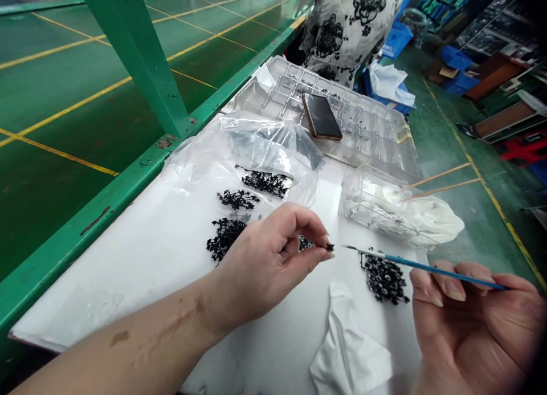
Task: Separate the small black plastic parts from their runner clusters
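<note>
Small black part is pinched between thumb and index finger of the left hand, held above the white table; its exact form can't be told, mostly covered. Thin brush is gripped by the right hand, fingers closed around the rear of the handle. Key relation: brush tip is pointed left, straight at the part, just beside it, with a slight gap visible; no contact. Brush's long axis is laid nearly crosswise, sloping down toward the right hand. Part lies left of the tip; left hand is the nearer.

Materials: handle is glossy blue, slim, with a pale ferrule and dark fine tip. Right heap is made up of black pieces with shiny ring-like faces, sitting under the brush. Spindly, matte-looking black clusters are spread beyond the left wrist, near crinkled clear plastic. Soft white cloth is left rumpled nearer the camera. Rigid clear compartment tray is placed farther back, dark flat phone on it.
</note>
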Tool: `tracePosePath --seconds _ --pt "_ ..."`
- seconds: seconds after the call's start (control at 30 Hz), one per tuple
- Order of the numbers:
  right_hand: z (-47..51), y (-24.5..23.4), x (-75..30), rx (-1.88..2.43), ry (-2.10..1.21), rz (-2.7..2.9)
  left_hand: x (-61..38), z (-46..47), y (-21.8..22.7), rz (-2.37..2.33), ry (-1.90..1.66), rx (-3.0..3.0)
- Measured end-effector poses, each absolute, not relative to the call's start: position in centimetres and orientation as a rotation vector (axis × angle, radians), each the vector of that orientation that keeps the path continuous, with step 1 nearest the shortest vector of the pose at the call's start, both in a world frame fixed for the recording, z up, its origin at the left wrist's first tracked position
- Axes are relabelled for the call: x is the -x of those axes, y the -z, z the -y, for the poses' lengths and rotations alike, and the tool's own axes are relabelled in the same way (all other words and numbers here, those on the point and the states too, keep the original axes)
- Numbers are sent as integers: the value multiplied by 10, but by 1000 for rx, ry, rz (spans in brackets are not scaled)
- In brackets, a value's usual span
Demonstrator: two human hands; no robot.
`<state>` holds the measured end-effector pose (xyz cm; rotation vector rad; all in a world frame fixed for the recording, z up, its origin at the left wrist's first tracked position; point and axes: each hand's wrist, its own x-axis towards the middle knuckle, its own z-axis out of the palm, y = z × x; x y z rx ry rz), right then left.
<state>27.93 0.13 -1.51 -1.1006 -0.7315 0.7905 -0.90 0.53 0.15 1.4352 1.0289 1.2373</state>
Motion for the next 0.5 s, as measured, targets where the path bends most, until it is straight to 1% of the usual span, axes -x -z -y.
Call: tracePosePath --seconds 0.23,0.5 --pt "-1 14 -270 1044 -817 681 10 -5 -2 -1017 -1237 -1467" --pt "1 14 -265 1144 -749 752 11 -5 0 -993 -1227 -1482"
